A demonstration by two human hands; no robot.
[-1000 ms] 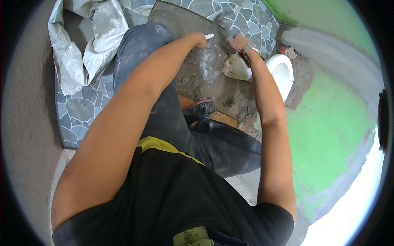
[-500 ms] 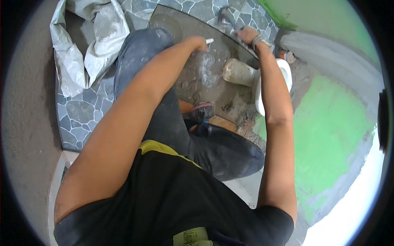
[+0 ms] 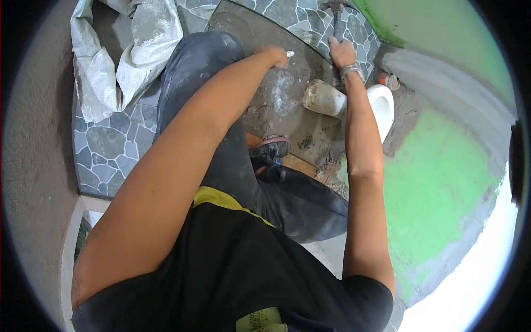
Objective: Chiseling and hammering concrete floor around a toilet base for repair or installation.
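Note:
My right hand (image 3: 343,53) is closed round the dark handle of a hammer (image 3: 337,22), held out at the far right with its head near the top edge of the view. My left hand (image 3: 274,56) is closed on a short white stick-like piece (image 3: 290,54), whose end pokes out past the fingers; the rest is hidden in the grip. Under and around the left hand lies a rough grey-brown mortar floor (image 3: 260,39). A pale dusty patch (image 3: 282,94) marks it just nearer to me. The hammer head is apart from the white piece.
A white ceramic toilet pan (image 3: 381,105) with a stained outlet (image 3: 323,98) sits right of the mortar, partly behind my right forearm. Stone-pattern tiles (image 3: 105,141) border the mortar. A white woven sack (image 3: 149,44) lies at left. A green-patched wall (image 3: 437,193) rises at right.
The hammer has swung away to the far right, from a blurred slant toward the left hand to nearly straight ahead. The left hand keeps its grip on the white piece.

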